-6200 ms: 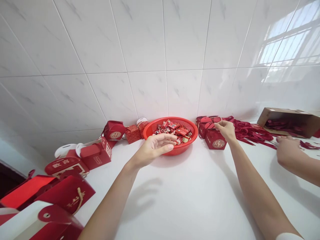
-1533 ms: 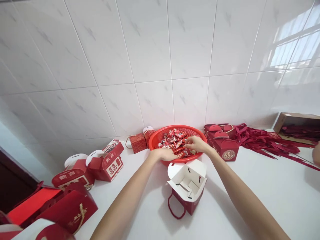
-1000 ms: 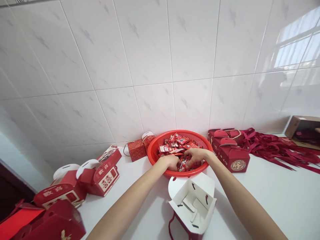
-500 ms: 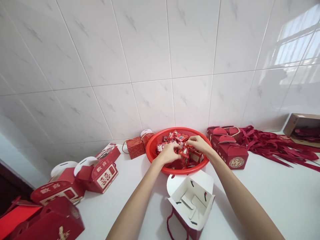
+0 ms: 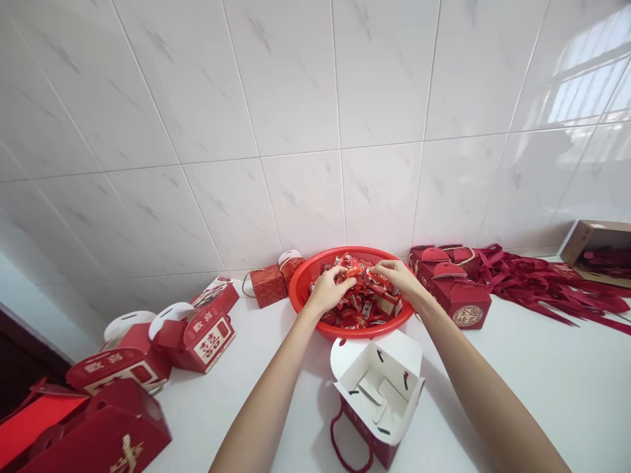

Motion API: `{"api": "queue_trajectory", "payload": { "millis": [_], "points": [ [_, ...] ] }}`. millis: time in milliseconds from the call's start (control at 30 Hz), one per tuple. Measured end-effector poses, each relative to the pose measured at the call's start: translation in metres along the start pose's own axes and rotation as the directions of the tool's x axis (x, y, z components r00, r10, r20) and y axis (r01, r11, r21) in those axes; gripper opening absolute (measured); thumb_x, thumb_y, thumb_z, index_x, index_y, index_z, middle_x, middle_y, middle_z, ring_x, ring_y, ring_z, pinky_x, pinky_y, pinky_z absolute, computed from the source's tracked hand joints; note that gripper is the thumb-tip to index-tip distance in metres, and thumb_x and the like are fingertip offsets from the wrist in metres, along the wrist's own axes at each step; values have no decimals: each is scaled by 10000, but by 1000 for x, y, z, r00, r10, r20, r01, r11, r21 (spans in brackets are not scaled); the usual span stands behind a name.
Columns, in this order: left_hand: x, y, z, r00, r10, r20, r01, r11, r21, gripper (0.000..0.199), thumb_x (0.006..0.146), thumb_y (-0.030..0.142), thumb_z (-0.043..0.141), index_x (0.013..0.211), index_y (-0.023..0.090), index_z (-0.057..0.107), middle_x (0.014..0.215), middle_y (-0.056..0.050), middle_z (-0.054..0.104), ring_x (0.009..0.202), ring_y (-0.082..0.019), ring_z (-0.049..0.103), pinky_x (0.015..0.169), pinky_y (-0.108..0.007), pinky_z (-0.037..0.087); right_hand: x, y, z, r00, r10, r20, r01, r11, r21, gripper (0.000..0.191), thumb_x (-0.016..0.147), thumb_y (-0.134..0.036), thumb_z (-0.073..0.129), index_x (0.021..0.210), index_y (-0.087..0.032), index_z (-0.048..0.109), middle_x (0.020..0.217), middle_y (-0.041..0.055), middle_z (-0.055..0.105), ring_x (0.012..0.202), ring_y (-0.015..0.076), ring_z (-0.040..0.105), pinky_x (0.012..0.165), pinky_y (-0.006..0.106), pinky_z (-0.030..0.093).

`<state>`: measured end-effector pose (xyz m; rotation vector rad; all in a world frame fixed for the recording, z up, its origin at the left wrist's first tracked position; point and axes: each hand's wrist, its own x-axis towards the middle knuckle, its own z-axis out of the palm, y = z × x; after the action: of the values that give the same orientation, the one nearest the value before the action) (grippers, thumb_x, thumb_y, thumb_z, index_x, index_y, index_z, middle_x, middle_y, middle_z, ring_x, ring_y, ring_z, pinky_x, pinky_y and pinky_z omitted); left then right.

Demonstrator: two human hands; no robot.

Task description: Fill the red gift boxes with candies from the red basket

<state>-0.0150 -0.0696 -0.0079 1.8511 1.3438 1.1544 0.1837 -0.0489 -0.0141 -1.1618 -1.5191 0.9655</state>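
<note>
A red plastic basket (image 5: 306, 309) with a perforated wall holds many small red wrapped candies (image 5: 362, 305). My left hand (image 5: 331, 289) is over its left side, thumb and fingers curved around an orange-red wrapped candy (image 5: 353, 270). On the opposite side of the basket, my right hand (image 5: 398, 277) has its fingers closed on a wrapped candy, partly hidden by the fingers. In front of the basket, between my forearms, an open gift box (image 5: 377, 394) shows its white inside, with black cord ends through the walls and a dark red rope handle (image 5: 335, 433).
Red gift boxes (image 5: 204, 341) line the left side, and two smaller ones (image 5: 269, 286) stand beside the basket. More dark red boxes (image 5: 456, 299) sit to the right, then a heap of red ribbons (image 5: 532, 282) and a cardboard box (image 5: 599, 240). A tiled wall (image 5: 296, 190) rises behind.
Both hands have moved slightly apart above the candies, exposing more of the pile between them. The orange-red candy now shows at my left fingertips. The open gift box stays in place.
</note>
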Motion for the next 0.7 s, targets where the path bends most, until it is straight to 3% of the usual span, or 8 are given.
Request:
{"api": "queue_trajectory", "payload": {
  "millis": [133, 233, 333, 433, 533, 700],
  "points": [
    [5, -8, 0, 999, -47, 6, 48, 982, -182, 155, 827, 306, 574, 764, 197, 663, 795, -20, 706, 810, -211, 653, 823, -353, 529, -2, -2, -1, 995, -23, 98, 23, 1000, 4, 352, 686, -513, 674, 596, -191, 564, 615, -18, 516, 613, 132, 438, 580, 275, 332],
    [6, -11, -1, 998, -61, -16, 54, 958, -282, 218, 825, 372, 604, 723, 189, 665, 789, -29, 696, 824, -214, 642, 799, -358, 545, -2, -3, -2, 990, -43, 135, 40, 999, 26, 341, 699, -504, 684, 616, -186, 597, 651, -10, 559, 654, 141, 479, 638, 285, 368],
    [4, -7, -1, 993, -106, 54, 119, 925, -361, 304, 803, 468, 639, 743, 173, 677, 816, -37, 696, 814, -210, 638, 716, -336, 560, -3, -4, -2, 986, -57, 155, 49, 997, 52, 321, 705, -488, 699, 635, -184, 625, 681, -3, 596, 682, 149, 507, 677, 292, 389],
    [0, -3, -2, 982, -127, 140, 172, 907, -383, 289, 720, 444, 731, 796, 168, 692, 851, -31, 703, 817, -205, 642, 664, -304, 557, -3, -5, -2, 985, -62, 159, 52, 997, 65, 313, 696, -483, 711, 650, -181, 647, 693, 3, 614, 694, 153, 516, 680, 290, 392],
    [-1, -1, -4, 991, -48, 125, 89, 931, -353, 236, 673, 312, 764, 855, 173, 709, 905, -37, 731, 869, -214, 664, 762, -323, 556, -3, -5, -2, 986, -56, 156, 44, 996, 82, 322, 687, -491, 718, 648, -181, 638, 677, -1, 607, 675, 148, 501, 651, 283, 383],
    [0, -4, -5, 991, 123, 61, -102, 959, -263, 209, 730, 207, 659, 935, 169, 679, 1001, -46, 731, 995, -212, 659, 948, -353, 496, -3, -4, -2, 986, -77, 146, 66, 995, 76, 334, 697, -500, 710, 647, -180, 630, 643, -19, 569, 633, 128, 458, 637, 277, 361]
  ]
}}
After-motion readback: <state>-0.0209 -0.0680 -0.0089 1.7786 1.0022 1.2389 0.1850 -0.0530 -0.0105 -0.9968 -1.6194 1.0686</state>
